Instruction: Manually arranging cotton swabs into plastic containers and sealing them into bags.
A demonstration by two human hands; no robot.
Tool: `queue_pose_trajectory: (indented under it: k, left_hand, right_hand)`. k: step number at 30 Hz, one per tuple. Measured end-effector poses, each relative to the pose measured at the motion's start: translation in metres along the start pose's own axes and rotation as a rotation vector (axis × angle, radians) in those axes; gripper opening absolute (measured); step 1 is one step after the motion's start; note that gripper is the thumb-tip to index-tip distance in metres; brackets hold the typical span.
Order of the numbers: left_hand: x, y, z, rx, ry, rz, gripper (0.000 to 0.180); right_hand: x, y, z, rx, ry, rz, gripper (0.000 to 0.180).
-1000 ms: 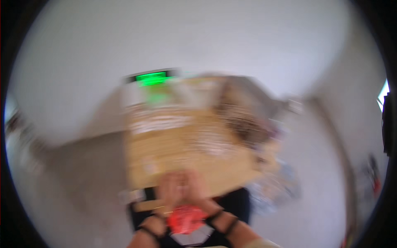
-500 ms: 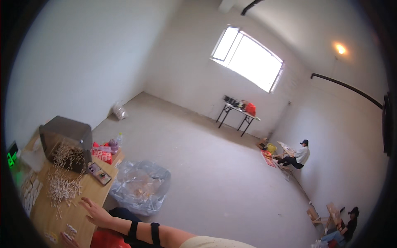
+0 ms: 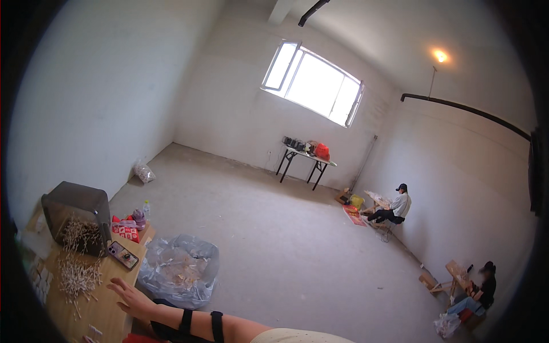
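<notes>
My right hand is over the near edge of the wooden table, its fingers stretched and apart with nothing in them. Just beyond the fingertips lies a loose heap of cotton swabs, spilling from a dark translucent bin tipped on its side. At the lower edge only the fingertips of my left hand show, closed round a few cotton swabs; the rest of that hand is out of the picture. A phone rests on the table beside the bin.
A large clear plastic bag stands on the floor right of the table, near a red package and a bottle. White small packs line the table's left. Two people sit along the right wall. A folding table stands below the window.
The whole view has swung, so the room sits further left and the table lower. My left hand has slipped mostly below the lower edge. My right hand stays open near the swab heap.
</notes>
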State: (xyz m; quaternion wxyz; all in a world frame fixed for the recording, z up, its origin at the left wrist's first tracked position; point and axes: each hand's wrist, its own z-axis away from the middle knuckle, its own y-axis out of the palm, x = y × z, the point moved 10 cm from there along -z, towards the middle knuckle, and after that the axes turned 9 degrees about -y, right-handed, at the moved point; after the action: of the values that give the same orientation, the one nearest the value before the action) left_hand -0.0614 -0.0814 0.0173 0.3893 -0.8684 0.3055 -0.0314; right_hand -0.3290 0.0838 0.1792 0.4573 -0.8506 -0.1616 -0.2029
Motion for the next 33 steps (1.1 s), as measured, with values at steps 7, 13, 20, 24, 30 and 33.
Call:
queue_pose_trajectory:
  k: [7, 13, 20, 24, 30, 33]
  left_hand:
    - [-0.009, -0.017, -0.004, -0.039, 0.021, -0.06, 0.05]
    - [-0.009, -0.019, -0.007, 0.028, -0.01, -0.029, 0.048]
    - [-0.001, -0.005, -0.001, 0.019, -0.019, 0.007, 0.049]
    - [-0.002, -0.003, -0.001, 0.058, -0.03, 0.005, 0.05]
    - [-0.001, 0.006, 0.0, 0.109, -0.055, 0.005, 0.052]
    - [0.0, 0.011, 0.002, 0.147, -0.079, -0.005, 0.054]
  right_hand:
    - [0.002, 0.011, 0.002, 0.031, 0.023, -0.034, 0.072]
    - [0.005, 0.016, 0.004, 0.047, 0.039, -0.023, 0.073]
    - [0.009, 0.011, 0.0, 0.047, 0.015, 0.015, 0.075]
    - [0.01, 0.009, -0.001, 0.025, 0.009, 0.021, 0.075]
    - [0.008, 0.01, 0.0, 0.02, 0.005, 0.019, 0.074]
    - [0.003, 0.012, 0.004, 0.02, 0.016, 0.032, 0.074]
